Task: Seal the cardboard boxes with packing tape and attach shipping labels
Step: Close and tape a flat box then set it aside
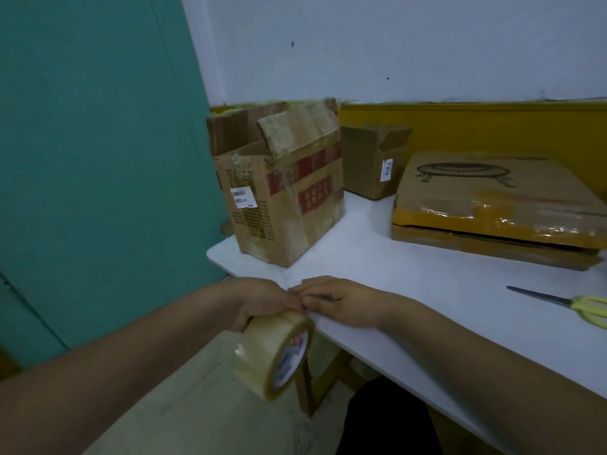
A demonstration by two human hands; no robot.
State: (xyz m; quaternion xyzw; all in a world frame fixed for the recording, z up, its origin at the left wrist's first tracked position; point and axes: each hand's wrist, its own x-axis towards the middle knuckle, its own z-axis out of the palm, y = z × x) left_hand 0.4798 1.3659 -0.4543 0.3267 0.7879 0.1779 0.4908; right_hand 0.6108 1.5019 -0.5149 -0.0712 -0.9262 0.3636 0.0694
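Note:
My left hand [259,300] grips a roll of clear packing tape [274,354] just off the near left corner of the white table [427,290]. My right hand [338,302] touches the top of the roll with its fingertips, pinching at the tape there. A tall cardboard box [285,205] with open, taped-over flaps and a white label stands at the table's left end. A smaller open box [371,162] sits behind it. A flat box [492,205] with yellow tape lies at the right.
Yellow-handled scissors [571,305] lie on the table at the right edge. A teal door [98,159] stands to the left, a white and yellow wall behind. Under the table a wooden leg [308,389] shows.

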